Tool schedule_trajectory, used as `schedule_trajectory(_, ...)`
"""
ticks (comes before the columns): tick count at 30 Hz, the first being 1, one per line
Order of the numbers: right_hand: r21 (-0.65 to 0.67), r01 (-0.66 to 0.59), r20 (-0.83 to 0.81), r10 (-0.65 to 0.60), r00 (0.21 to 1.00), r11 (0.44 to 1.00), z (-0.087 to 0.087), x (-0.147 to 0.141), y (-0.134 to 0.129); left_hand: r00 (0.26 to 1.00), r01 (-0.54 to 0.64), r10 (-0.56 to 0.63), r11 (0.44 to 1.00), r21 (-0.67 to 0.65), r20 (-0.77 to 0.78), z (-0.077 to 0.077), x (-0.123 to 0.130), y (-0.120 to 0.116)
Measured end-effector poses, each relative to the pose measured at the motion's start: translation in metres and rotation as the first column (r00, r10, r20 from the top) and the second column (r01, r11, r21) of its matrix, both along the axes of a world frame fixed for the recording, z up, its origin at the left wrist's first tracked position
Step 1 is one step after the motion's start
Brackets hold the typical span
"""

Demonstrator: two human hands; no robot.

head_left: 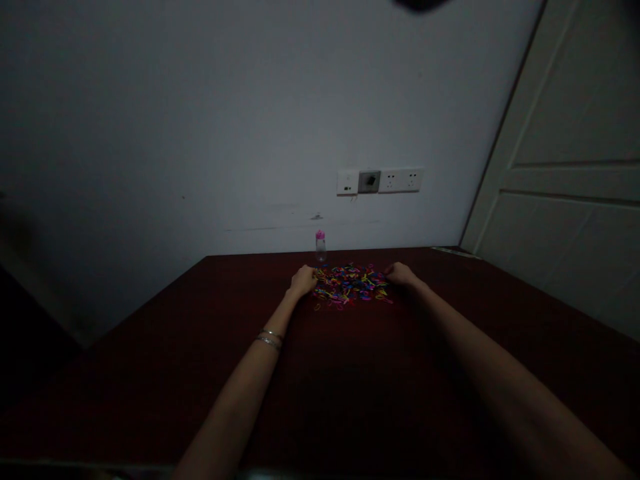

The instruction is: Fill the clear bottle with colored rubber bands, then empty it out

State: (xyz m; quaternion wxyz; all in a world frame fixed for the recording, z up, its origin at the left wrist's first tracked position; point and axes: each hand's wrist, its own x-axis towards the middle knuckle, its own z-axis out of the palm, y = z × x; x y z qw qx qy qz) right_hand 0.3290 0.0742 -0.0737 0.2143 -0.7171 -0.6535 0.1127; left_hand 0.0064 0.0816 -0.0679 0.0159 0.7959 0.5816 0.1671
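Observation:
A spread-out pile of small, thin, many-coloured loops (350, 283) lies on the dark red table (330, 373); whether they are rubber bands or clips I cannot tell. My left hand (303, 281) rests at the pile's left edge, fingers curled in against the loops. At the right edge is my right hand (401, 274), its fingers bent together and touching the outermost loops. Anything between the fingers of either hand is too small and dark to make out. Behind the pile, a small clear bottle (321, 251) with a pink top stands upright.
A pale wall (250, 167) rises at the table's back edge, with a row of sockets and switches (380, 181) on it. To the right stands a white panelled door (575, 200). Two bracelets (270, 339) circle my left wrist. The scene is dim.

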Motion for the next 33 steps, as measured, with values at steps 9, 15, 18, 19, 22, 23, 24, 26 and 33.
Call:
schedule_trajectory(9,0.026,-0.191,-0.354,0.188,0.916,0.981,0.005,-0.013,0.0,0.984,-0.154,0.153,0.988,0.011,0.093,0.009,-0.017,0.0)
schedule_trajectory(15,-0.044,-0.265,-0.122,0.258,0.958,0.963,0.011,-0.028,-0.011,0.983,0.108,-0.079,0.978,-0.177,0.165,0.019,-0.013,0.006)
schedule_trajectory(18,-0.006,-0.248,-0.139,0.244,0.96,0.969,0.015,-0.041,-0.009,0.957,0.27,-0.219,0.911,-0.313,0.19,0.024,-0.007,0.004)
schedule_trajectory(19,0.018,-0.24,-0.174,0.24,0.955,0.971,0.017,-0.046,-0.008,0.951,0.297,-0.244,0.893,-0.339,0.191,0.026,-0.005,0.002)
schedule_trajectory(22,0.119,-0.218,-0.408,0.248,0.878,0.969,0.023,-0.063,-0.003,0.945,0.321,-0.274,0.884,-0.339,0.18,0.028,0.001,-0.004)
schedule_trajectory(23,0.158,-0.207,-0.493,0.259,0.831,0.966,0.026,-0.068,-0.001,0.945,0.322,-0.278,0.889,-0.325,0.173,0.028,0.002,-0.005)
schedule_trajectory(24,0.194,-0.192,-0.557,0.269,0.786,0.962,0.028,-0.073,0.0,0.945,0.323,-0.284,0.893,-0.315,0.163,0.028,0.003,-0.007)
schedule_trajectory(26,0.253,-0.162,-0.605,0.287,0.743,0.954,0.033,-0.08,0.003,0.942,0.333,-0.302,0.895,-0.298,0.147,0.027,0.003,-0.008)
schedule_trajectory(33,0.285,-0.109,-0.591,0.264,0.762,0.952,0.039,-0.076,0.007,0.935,0.348,-0.319,0.91,-0.223,0.157,0.022,0.007,-0.001)
